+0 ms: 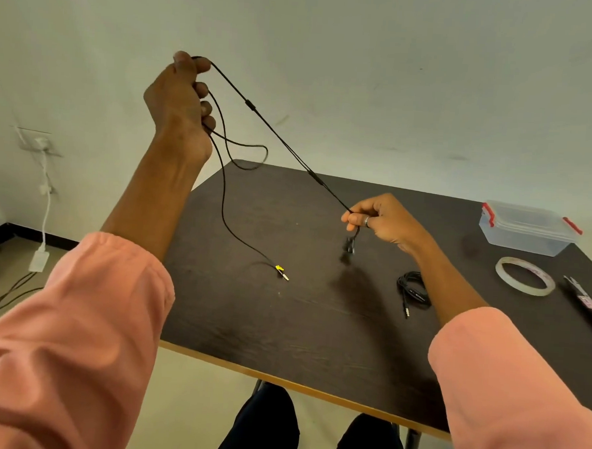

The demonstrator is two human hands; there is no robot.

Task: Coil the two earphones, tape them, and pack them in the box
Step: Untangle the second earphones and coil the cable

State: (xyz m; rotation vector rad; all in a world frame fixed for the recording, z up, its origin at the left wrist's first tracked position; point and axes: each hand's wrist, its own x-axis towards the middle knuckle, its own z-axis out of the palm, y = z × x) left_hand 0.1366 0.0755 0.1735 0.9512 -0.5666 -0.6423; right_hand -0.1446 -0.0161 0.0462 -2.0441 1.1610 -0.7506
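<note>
Black earphone cable [278, 137] ran taut, down-right from our raised left grip [181, 98], curled round it, to our right grip [380, 218] pinching it.

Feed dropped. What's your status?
Left hand raised, gripping earphone cable; right hand pinching its earbud end. Second earphone coiled on table. Box closed. Nothing obstructing.
</note>
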